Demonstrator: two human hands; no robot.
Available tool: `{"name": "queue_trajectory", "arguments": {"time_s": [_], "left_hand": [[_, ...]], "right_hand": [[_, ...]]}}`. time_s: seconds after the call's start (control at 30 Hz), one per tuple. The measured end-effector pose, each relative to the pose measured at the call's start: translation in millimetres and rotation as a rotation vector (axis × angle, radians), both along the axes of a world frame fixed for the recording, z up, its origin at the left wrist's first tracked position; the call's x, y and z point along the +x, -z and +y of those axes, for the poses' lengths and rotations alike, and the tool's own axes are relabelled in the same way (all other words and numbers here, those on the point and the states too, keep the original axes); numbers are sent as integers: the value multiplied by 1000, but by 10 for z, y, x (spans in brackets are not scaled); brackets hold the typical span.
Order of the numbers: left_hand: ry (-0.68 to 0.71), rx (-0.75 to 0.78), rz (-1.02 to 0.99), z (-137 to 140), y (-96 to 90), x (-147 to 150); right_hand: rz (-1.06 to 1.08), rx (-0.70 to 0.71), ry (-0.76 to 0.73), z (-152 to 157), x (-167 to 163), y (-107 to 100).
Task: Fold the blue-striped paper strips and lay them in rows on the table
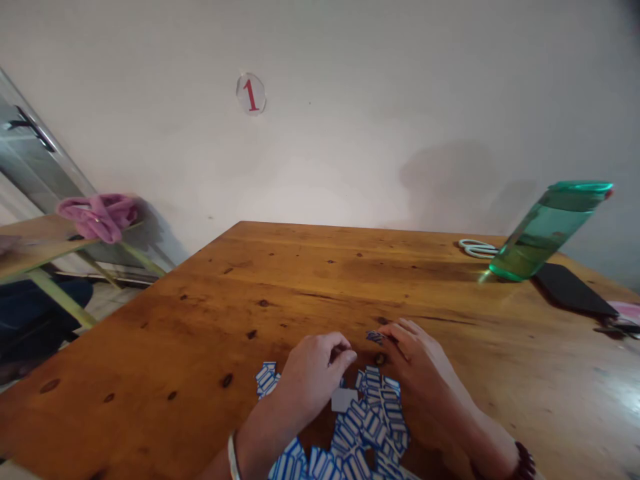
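Note:
Small blue-and-white striped cards (373, 427) lie in a loose, overlapping pile at the table's near side. One plain white card (345, 400) rests face-differently among them. Over the pile's left part is my left hand (315, 367), its thumb and fingers curled together in a pinch; whatever may be between the fingertips is hidden. My right hand (417, 357), beyond the pile on the right, has its fingertips closed on a small patterned card (375, 337) just above or on the wood; which of these I cannot tell. A few more cards show left of my left wrist.
The wooden table (300, 267) reaches to a white wall. Toward the back right stand a green bottle (545, 233), a coiled white cable (477, 249) and a flat black object (575, 290). On a side table at left lies a pink cloth item (103, 217); a person's dark-clothed leg shows below.

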State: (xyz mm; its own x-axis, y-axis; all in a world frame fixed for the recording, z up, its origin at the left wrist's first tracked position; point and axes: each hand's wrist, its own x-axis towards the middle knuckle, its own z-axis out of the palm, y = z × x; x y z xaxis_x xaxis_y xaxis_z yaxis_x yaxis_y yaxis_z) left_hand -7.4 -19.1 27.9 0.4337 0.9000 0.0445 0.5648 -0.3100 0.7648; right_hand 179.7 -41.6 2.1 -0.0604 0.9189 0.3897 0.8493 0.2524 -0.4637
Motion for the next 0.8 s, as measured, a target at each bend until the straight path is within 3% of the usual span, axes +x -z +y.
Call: {"name": "queue_trajectory", "arguments": {"time_s": [0.13, 0.37, 0.8], "left_hand": [[-112, 49, -13, 31, 83, 87], [74, -21, 92, -44, 289, 186], [100, -90, 128, -180, 280, 180]], "right_hand": [[-138, -68, -17, -1, -31, 10], [-190, -137, -18, 17, -40, 54], [-38, -161, -63, 41, -64, 137]]}}
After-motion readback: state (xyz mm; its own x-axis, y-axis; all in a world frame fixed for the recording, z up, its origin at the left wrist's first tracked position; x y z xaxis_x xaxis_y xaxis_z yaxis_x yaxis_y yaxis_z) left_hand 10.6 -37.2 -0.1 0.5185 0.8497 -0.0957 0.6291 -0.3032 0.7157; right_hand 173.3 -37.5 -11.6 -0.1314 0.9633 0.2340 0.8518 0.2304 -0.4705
